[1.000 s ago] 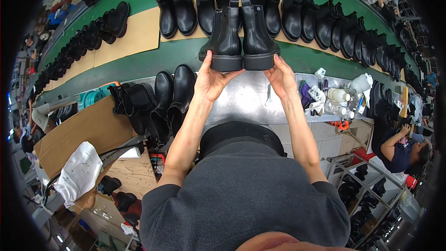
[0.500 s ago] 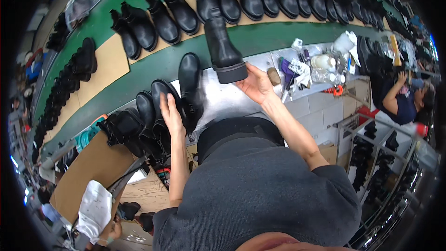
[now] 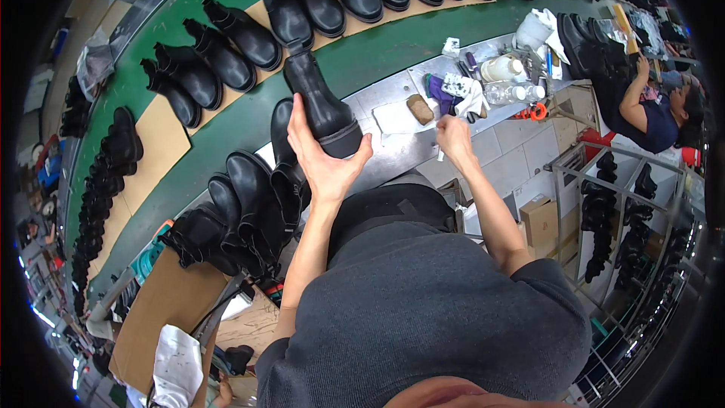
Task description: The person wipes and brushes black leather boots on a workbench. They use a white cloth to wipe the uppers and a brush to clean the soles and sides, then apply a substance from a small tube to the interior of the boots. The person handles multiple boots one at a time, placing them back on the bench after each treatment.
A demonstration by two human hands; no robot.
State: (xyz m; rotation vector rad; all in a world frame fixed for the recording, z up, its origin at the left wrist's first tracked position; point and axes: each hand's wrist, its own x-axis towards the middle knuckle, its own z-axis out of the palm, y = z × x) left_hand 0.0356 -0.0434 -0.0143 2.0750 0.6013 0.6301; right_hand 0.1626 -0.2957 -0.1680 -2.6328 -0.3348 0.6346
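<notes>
Left hand (image 3: 321, 159) under a glossy black ankle boot (image 3: 321, 102), fingers spread along its smooth leather shaft, thumb hooked at the thick sole, toe aimed at the green belt (image 3: 377, 53). Right hand (image 3: 455, 140) low over the grey metal bench (image 3: 400, 143), fingers curled, grip too small to tell. More rounded black boots (image 3: 249, 211) heaped just left.

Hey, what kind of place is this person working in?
Most likely a shoe factory's finishing line. Rows of black boots ride a long green conveyor belt, the left hand holds one boot over a metal workbench, and racks hold more footwear.
</notes>
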